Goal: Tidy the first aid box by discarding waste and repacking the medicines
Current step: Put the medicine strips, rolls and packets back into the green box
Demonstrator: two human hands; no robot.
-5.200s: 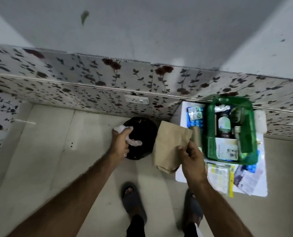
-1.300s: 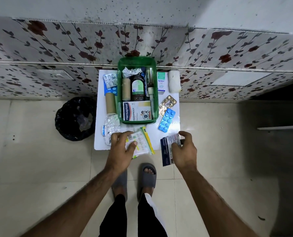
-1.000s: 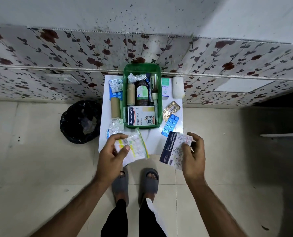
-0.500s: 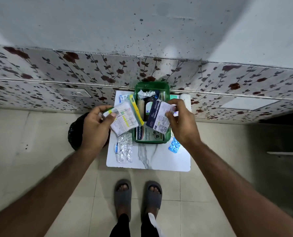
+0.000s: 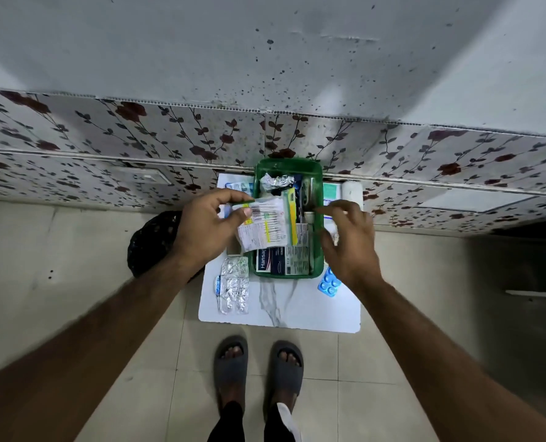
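Note:
A green first aid box [image 5: 258, 183] stands on a small white marble-look table [image 5: 284, 306] against the wall. My left hand [image 5: 206, 229] holds a clear packet with a yellow-green edge [image 5: 267, 223] over the box's left side. My right hand [image 5: 348, 240] hovers open at the box's right rim with nothing in it. Inside the box lie a blue-and-white medicine packet [image 5: 297, 263] on a Hansaplast carton [image 5: 262, 261], and crumpled foil [image 5: 276, 180] at the far end. A silver blister strip [image 5: 233, 283] and a blue blister strip [image 5: 328, 283] lie on the table.
A black bin [image 5: 152, 242] with a dark liner stands on the floor left of the table, partly behind my left arm. White boxes [image 5: 332, 190] sit right of the green box by the flowered wall panel. My sandalled feet [image 5: 259, 368] stand just before the table's front edge.
My right hand has let go of the blue-and-white packet, which now lies in the box. My left hand has carried the clear packet rightward over the box.

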